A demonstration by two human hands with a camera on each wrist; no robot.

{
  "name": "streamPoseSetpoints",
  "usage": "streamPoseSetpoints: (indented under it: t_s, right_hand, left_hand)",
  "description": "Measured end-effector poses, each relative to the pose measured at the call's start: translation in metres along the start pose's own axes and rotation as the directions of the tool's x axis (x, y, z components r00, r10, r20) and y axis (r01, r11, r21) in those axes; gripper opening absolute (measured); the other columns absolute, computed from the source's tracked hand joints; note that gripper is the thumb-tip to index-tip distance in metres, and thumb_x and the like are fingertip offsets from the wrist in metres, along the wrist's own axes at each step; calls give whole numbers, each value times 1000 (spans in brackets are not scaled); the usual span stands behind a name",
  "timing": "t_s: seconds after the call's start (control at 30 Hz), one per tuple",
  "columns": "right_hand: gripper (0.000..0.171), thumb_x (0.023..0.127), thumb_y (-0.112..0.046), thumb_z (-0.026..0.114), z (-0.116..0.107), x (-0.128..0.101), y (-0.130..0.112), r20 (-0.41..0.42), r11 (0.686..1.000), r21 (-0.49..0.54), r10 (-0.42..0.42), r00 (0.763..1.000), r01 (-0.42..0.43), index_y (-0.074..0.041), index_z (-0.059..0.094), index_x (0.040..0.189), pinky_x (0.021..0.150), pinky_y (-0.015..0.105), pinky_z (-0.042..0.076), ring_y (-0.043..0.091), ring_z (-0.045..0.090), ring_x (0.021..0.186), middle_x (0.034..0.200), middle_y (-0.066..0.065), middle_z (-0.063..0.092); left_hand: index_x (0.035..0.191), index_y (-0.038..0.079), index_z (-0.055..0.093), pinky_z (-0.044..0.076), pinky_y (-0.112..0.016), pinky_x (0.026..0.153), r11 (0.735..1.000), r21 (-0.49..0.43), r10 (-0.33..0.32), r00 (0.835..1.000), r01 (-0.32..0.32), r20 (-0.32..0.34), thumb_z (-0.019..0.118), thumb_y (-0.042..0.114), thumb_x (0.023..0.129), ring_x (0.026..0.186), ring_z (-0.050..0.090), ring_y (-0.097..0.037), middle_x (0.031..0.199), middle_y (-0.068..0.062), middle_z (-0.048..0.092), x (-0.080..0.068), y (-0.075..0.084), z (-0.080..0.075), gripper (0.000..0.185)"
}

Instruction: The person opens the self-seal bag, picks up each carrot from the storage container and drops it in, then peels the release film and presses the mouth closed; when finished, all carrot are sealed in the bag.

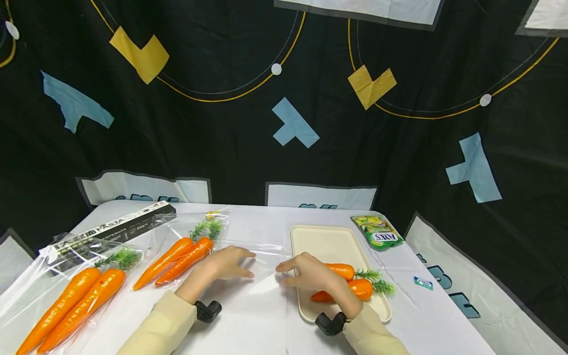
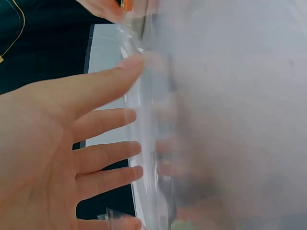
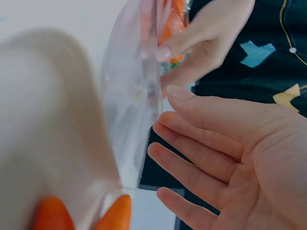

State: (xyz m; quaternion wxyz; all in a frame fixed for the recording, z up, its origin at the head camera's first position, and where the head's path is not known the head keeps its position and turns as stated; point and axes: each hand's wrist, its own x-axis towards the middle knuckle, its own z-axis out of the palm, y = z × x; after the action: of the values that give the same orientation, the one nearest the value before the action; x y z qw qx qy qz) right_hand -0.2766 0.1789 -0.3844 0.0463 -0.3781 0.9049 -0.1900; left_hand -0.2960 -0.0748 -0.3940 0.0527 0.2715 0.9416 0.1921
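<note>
A sheet of clear plastic film [image 1: 266, 250] lies across the white table between both hands. My left hand [image 1: 226, 265] reaches over it with fingers extended and spread, the thumb tip right at the film's edge in the left wrist view. Facing it, my right hand [image 1: 310, 273] has its fingers loosely extended beside the film, near the left rim of a cream tray [image 1: 319, 236]. On that tray lie two orange toy carrots [image 1: 340, 269] with green tops, partly hidden behind the right wrist. The film's edge [image 3: 159, 57] hangs between the hands in the right wrist view.
Two carrots in clear wrapping [image 1: 177, 264] lie left of the left hand, and another wrapped pair [image 1: 80, 301] sits farther left. A long black-and-white box [image 1: 115, 227] rests behind them. At right are a green snack bag [image 1: 377, 230] and a small packet [image 1: 423, 283].
</note>
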Motion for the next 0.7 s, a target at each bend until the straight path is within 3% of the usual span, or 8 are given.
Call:
streamPoseSetpoints:
  t_s: [0.23, 0.43, 0.7]
  right_hand:
    - [29, 88, -15, 71, -13, -6, 2, -62, 999, -1, 35, 997, -35, -4, 70, 115, 96, 34, 47, 19, 60, 115, 114, 4, 69]
    - [30, 88, -13, 70, -27, -14, 5, -107, 997, 63, 45, 993, -38, -2, 69, 117, 97, 37, 46, 19, 59, 116, 115, 6, 68]
    - [28, 89, -16, 70, -46, -23, 5, -221, 996, 71, 60, 974, -46, -8, 71, 116, 99, 38, 45, 18, 59, 116, 115, 2, 69]
  left_hand:
    - [133, 4, 57, 35, -57, 103, 999, 29, -24, 1000, 24, -13, 72, 44, 84, 127, 46, -40, 137, -23, 51, 0, -1, -1, 65]
    - [137, 1, 51, 35, -56, 103, 998, 41, -48, 998, 49, -29, 67, 50, 85, 127, 46, -41, 138, -24, 49, -2, -4, -3, 73]
    - [141, 1, 46, 35, -55, 103, 998, -26, -55, 996, 53, -68, 53, 60, 91, 128, 46, -39, 139, -22, 49, -3, -5, -14, 77]
